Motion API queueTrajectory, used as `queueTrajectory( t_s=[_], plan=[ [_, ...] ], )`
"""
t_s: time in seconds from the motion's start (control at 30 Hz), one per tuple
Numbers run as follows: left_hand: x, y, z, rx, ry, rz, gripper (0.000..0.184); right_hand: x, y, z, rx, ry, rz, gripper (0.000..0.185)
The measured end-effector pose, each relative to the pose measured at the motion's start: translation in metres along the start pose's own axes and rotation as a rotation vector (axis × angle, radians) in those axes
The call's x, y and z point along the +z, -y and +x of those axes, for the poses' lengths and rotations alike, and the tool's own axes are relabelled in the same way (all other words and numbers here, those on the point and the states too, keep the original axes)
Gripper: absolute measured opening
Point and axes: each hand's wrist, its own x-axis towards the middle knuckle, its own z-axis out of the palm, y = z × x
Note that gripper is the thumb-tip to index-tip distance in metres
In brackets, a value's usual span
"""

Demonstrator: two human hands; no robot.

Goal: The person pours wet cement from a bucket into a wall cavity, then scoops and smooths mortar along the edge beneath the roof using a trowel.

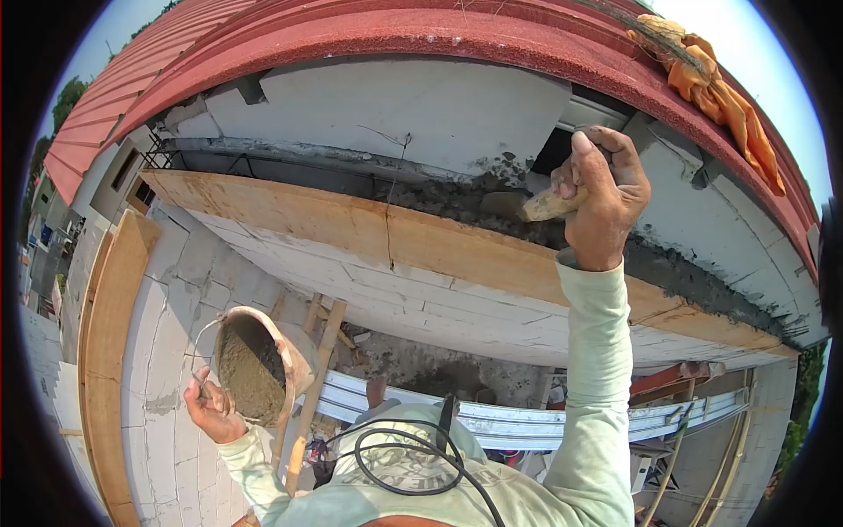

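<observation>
My right hand [606,193] is closed round the pale handle of a trowel [549,205]. Its blade, partly hidden, rests in or against the wet concrete [448,200] lying between a wooden form board [351,206] and the block wall. Lower left, my left hand [213,406] grips the thin wire handle of a bucket [294,356]. The bucket tilts toward me, with grey mortar [248,373] inside it.
A red metal roof edge [351,37] overhangs the wall, with an orange cloth [729,110] on it. A wire [391,211] stands up at the board. Below are a wooden ladder [316,386], white metal sheets [527,424] and a drop to the floor. A black cable [413,430] loops over my chest.
</observation>
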Motion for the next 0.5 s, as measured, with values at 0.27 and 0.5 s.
queueTrajectory(
  t_s=[0.27, 0.5],
  plan=[
    [0.017, -0.003, -0.002, -0.003, -0.057, 0.027, 0.043, 0.014, -0.026, -0.013, 0.129, 0.051, -0.002, 0.01],
    [0.008, 0.002, -0.001, -0.015, -0.04, 0.004, 0.044, 0.025, 0.043, 0.012, -0.186, -0.011, 0.29, 0.008]
  ],
)
